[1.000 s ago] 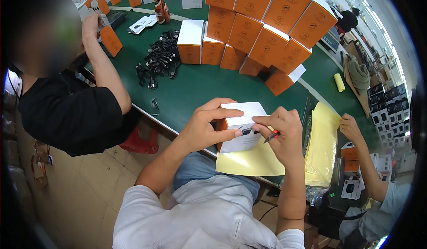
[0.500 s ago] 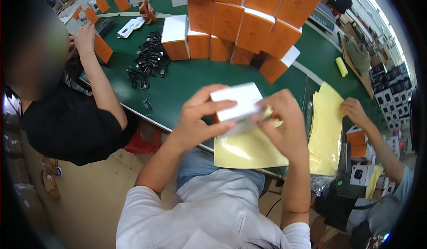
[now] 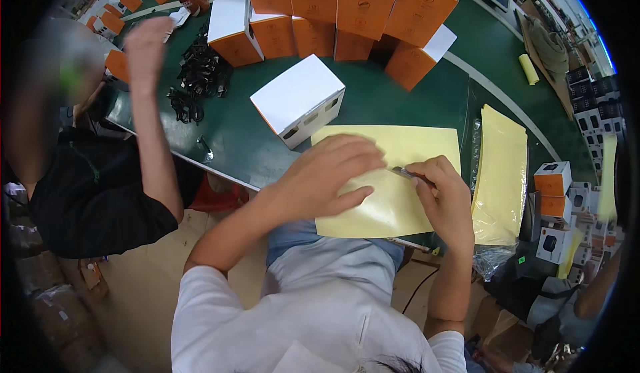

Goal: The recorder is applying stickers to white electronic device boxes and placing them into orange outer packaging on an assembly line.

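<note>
My left hand (image 3: pixel 332 175) is open, slightly blurred, above a glossy pale-yellow sheet (image 3: pixel 413 218). Nothing is in its fingers, and the thumb stands apart from them. My right hand (image 3: pixel 445 196) is closed on a slim grey metal tool (image 3: pixel 403 172). The tool's tip points left toward the sheet; its exact kind is too small to tell. Just beyond my left hand, a white-and-orange box (image 3: pixel 297 96) rests on the green table, its white face up and small pictures along one side.
Orange-and-white boxes (image 3: pixel 363 6) are stacked at the back. Black cables (image 3: pixel 203 73) lie in a heap on the left, with a small metal piece (image 3: pixel 205 148) nearer. A pile of yellow sheets (image 3: pixel 500 173) sits at right. A co-worker (image 3: pixel 100 193) works at left; another person's arm (image 3: pixel 600 286) shows at right.
The box has left my hands and now stands on the table beyond them. My left hand has opened over the yellow sheet. The left co-worker's hand has risen; the right person's arm has withdrawn.
</note>
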Demonstrator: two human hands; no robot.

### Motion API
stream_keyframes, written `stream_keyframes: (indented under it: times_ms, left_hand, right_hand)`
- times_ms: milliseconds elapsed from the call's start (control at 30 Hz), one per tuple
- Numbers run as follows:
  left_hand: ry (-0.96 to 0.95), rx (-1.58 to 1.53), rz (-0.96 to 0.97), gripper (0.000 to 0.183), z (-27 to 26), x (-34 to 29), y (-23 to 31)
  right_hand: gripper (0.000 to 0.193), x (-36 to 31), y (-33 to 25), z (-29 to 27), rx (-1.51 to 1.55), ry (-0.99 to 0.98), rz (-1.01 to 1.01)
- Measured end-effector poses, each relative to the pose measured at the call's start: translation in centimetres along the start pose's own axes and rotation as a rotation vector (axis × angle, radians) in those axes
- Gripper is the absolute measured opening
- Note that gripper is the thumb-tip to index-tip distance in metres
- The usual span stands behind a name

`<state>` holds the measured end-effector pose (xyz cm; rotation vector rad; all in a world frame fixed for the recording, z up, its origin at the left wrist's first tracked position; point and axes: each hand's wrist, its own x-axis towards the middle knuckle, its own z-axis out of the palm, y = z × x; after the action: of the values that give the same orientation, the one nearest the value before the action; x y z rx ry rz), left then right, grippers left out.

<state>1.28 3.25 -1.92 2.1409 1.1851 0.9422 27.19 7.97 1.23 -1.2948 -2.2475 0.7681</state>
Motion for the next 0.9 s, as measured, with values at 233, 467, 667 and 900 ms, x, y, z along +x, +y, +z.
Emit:
stream_keyframes:
  times_ms: [233,467,667,900]
  left_hand:
    - [-0.167,0.236,0.063,0.057,2.5,2.5,-3.9]
    - [-0.163,0.198,0.041,0.057,2.6,2.4,-4.1]
    - [-0.134,0.164,0.036,0.056,2.8,2.3,-4.4]
    - [-0.129,0.167,0.035,0.059,2.8,2.4,-4.3]
  right_hand:
    - [0.014,1.3,0.5,1.4,-0.142,-0.005,0.053]
    - [0.012,2.0,0.3,1.7,-0.184,-0.075,0.094]
    - [0.012,2.2,0.6,1.6,-0.158,-0.096,0.03]
    - [0.021,2.6,-0.6,3.1,-0.386,-0.012,0.034]
